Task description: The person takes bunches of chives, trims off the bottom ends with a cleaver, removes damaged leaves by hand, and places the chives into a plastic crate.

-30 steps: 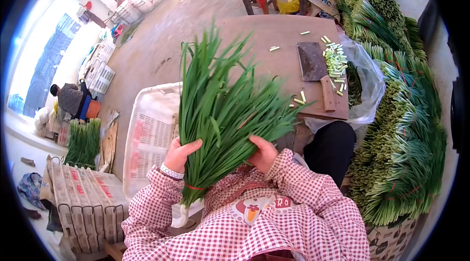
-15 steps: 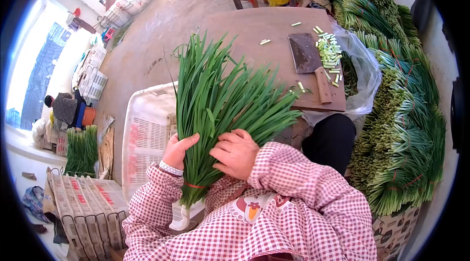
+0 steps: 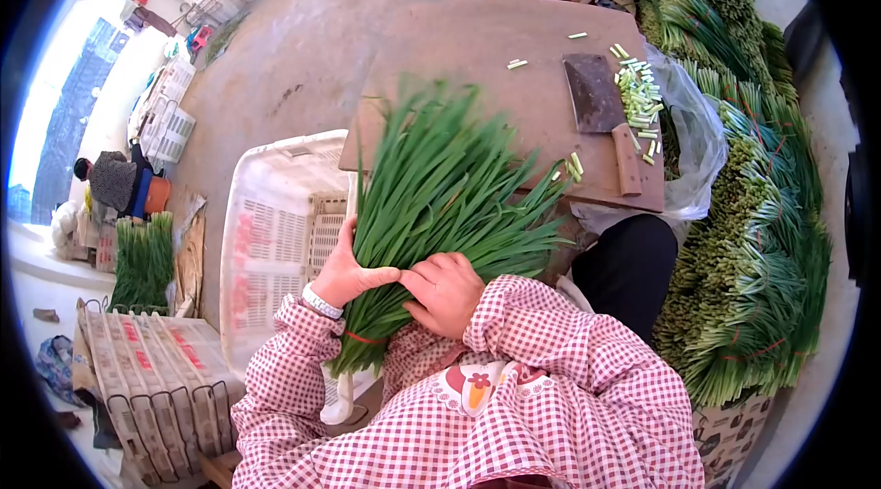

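Observation:
A large bunch of long green leafy stalks (image 3: 440, 186) fans out in front of my body, its lower end tied with a red band (image 3: 365, 338). Its left side is held by my left hand (image 3: 349, 271), with the thumb across the leaves. My right hand (image 3: 445, 294) is closed on the bunch from the right, fingers curled against the leaves. The two hands are close together, just above the band. The cut ends point down toward my checkered apron.
A brown board (image 3: 514, 39) holds a cleaver (image 3: 595, 94) and cut stem pieces (image 3: 640, 94). A white crate (image 3: 275, 232) stands at left. Tied bundles (image 3: 762, 241) are piled at right beside a plastic bag (image 3: 702, 150). Another person (image 3: 115, 182) bends at far left.
The leaf tips have spread and swung right. My left hand has shifted slightly up and right, its thumb now near my right hand. The view has shifted a little.

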A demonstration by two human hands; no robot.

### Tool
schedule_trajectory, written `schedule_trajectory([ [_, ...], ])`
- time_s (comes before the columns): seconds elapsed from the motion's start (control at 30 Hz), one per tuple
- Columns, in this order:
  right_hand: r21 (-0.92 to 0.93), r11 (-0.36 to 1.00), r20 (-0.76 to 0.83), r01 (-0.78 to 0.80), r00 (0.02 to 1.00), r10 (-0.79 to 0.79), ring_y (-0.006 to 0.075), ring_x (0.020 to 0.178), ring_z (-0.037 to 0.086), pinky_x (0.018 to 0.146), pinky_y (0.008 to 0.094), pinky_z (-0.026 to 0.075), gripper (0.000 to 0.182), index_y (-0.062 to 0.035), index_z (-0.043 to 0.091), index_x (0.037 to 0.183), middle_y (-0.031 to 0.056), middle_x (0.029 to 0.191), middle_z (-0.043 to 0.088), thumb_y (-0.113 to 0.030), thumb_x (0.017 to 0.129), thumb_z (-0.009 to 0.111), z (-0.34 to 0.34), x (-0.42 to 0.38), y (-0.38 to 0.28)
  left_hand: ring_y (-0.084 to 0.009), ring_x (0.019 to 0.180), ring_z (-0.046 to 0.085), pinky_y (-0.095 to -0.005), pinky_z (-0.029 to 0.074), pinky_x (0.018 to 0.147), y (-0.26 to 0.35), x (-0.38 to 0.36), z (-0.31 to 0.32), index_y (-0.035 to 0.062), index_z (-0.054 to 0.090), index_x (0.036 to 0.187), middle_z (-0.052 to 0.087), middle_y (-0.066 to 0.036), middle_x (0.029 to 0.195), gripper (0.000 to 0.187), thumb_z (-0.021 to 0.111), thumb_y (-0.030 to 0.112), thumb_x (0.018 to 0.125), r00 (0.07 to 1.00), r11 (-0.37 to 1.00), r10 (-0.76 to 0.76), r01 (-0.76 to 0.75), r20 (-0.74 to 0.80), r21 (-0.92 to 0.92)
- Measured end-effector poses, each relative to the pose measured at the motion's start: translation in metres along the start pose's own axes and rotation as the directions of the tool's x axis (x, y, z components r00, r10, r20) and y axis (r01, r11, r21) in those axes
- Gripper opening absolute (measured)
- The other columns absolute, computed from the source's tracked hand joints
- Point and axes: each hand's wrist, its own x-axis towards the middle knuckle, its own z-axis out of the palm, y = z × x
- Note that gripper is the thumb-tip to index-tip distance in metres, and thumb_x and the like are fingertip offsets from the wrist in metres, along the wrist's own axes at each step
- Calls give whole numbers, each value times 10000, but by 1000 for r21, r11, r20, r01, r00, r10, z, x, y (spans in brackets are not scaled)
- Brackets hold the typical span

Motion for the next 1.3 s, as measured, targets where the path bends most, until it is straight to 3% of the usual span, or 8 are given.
schedule_trajectory([
  [0.03, 3, 1000, 6, 1, 1000, -1, 247, 873, 526, 794, 397, 401, 348, -99, 581, 1010, 47, 897, 564, -241, 707, 677, 2, -2, 0, -168, 1085, 502, -297, 417, 937, 3, 0, 0, -42, 217, 1338, 499, -141, 1211, 988, 856, 215, 630, 998, 981, 45, -53, 50, 186],
  [0.17, -40, 999, 70, -24, 997, 26, 244, 841, 511, 746, 383, 401, 284, -98, 583, 938, 52, 842, 524, -254, 716, 668, 6, -11, -1, -160, 971, 567, -287, 462, 864, 2, 4, 2, -48, 437, 1220, 594, -96, 1090, 629, 764, 74, 697, 988, 986, -146, 149, 43, -73],
  [0.2, -32, 999, 66, -23, 998, 25, 243, 836, 514, 746, 382, 405, 294, -105, 595, 946, 46, 849, 530, -250, 705, 681, 5, -14, 0, -151, 910, 588, -284, 481, 820, 1, 3, 5, -40, 516, 1135, 622, -73, 1022, 450, 694, 2, 724, 998, 993, -69, 68, -4, -96],
  [0.43, -57, 996, -43, 66, 997, -68, 244, 958, 534, 826, 369, 424, 290, -95, 602, 914, 51, 963, 569, -203, 662, 694, -11, -12, 0, -132, 898, 573, -274, 483, 801, 10, -17, 23, -18, 471, 1117, 595, -71, 1019, 425, 665, -39, 739, 980, 942, -41, -27, -195, -336],
  [0.57, 46, 992, 78, 119, 989, -122, 263, 879, 565, 759, 362, 446, 203, -64, 580, 875, 81, 880, 589, -175, 716, 638, -10, -16, 10, -130, 906, 570, -274, 482, 804, 11, -20, 23, -22, 461, 1127, 591, -70, 1024, 439, 666, -43, 740, 974, 967, -7, -51, -226, -248],
  [0.77, 302, 874, 110, -382, 924, 366, 371, 677, 604, 576, 439, 483, 282, -75, 459, 1072, 173, 747, 611, -215, 857, 578, -29, -6, 5, -127, 905, 572, -273, 482, 810, 18, -16, 32, -33, 456, 1134, 593, -71, 1028, 461, 686, -23, 734, 985, 970, 25, -65, -171, -233],
  [1.13, 107, 925, 263, -365, 907, 328, 312, 654, 622, 584, 398, 489, 361, -90, 467, 1108, 118, 685, 614, -225, 818, 635, -36, 10, 19, -128, 937, 582, -267, 476, 827, 16, -5, 35, -32, 455, 1177, 614, -86, 1044, 520, 703, 29, 724, 990, 997, 5, -16, -139, -78],
  [1.3, 157, 942, 309, -295, 921, 237, 278, 621, 616, 564, 377, 481, 268, -76, 517, 992, 89, 641, 597, -196, 796, 655, -45, 18, 17, -140, 950, 579, -280, 476, 835, 19, -5, 34, -20, 450, 1182, 603, -82, 1058, 492, 669, -1, 742, 997, 960, -20, -4, -81, -280],
])
